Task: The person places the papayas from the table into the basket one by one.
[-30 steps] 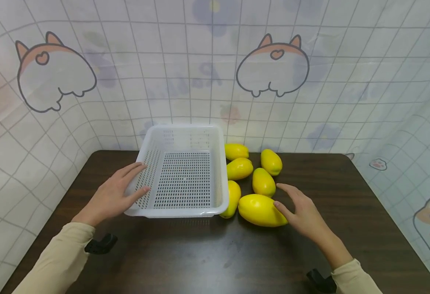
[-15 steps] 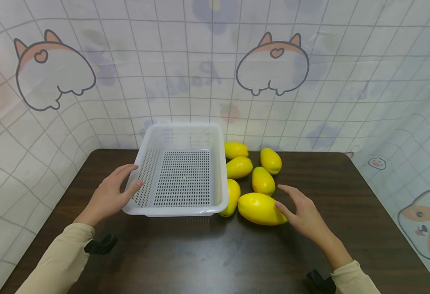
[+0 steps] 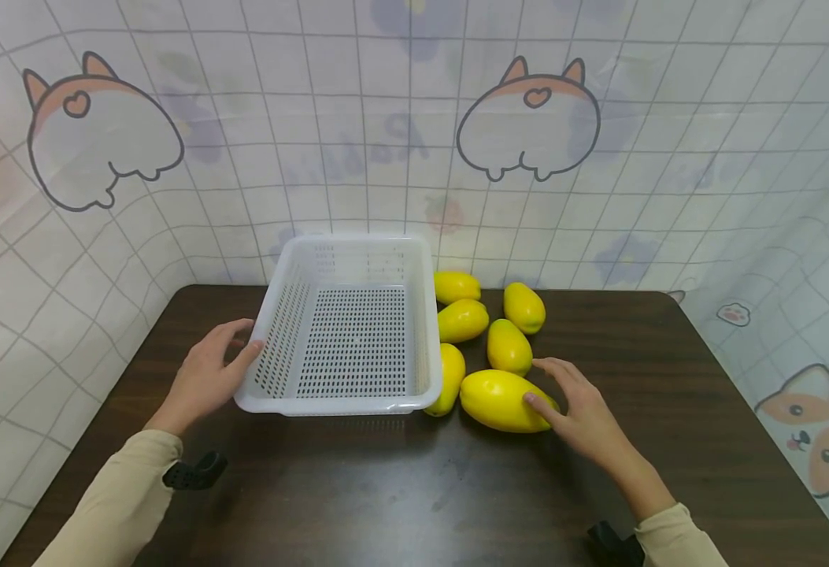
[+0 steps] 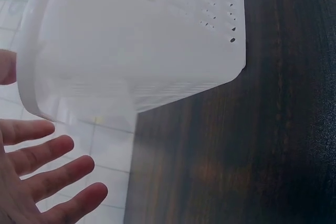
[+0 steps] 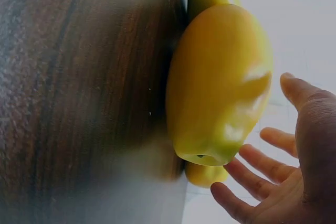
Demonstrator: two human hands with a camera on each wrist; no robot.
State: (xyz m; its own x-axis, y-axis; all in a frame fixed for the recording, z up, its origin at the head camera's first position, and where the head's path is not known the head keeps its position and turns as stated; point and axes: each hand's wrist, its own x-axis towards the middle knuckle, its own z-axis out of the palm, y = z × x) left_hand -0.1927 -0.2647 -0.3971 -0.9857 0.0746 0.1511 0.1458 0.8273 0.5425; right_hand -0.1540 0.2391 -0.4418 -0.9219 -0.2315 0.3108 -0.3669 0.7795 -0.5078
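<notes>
A white perforated plastic basket (image 3: 353,405) stands left of centre on the dark table. My left hand (image 3: 205,374) is at its left side, thumb at the rim; in the left wrist view the fingers (image 4: 58,177) are spread and fairly straight, apart from the wall. My right hand (image 3: 584,409) is at the right end of the largest yellow fruit (image 3: 502,402), which looks like a mango. In the right wrist view its thumb (image 5: 299,90) is clear of the large mango (image 5: 218,85); whether the other fingers touch it, I cannot tell.
Several smaller yellow mangoes (image 3: 508,346) lie between the basket and the right hand, some against the basket's right side. Behind the wood-grain table (image 3: 386,504) hangs a white gridded curtain (image 3: 634,142) with cartoon dogs.
My left hand has drawn leftward from over the basket's rim, its fingers now outside the wall. The right hand has shifted only slightly around the large mango's end. The basket and mangoes stay put.
</notes>
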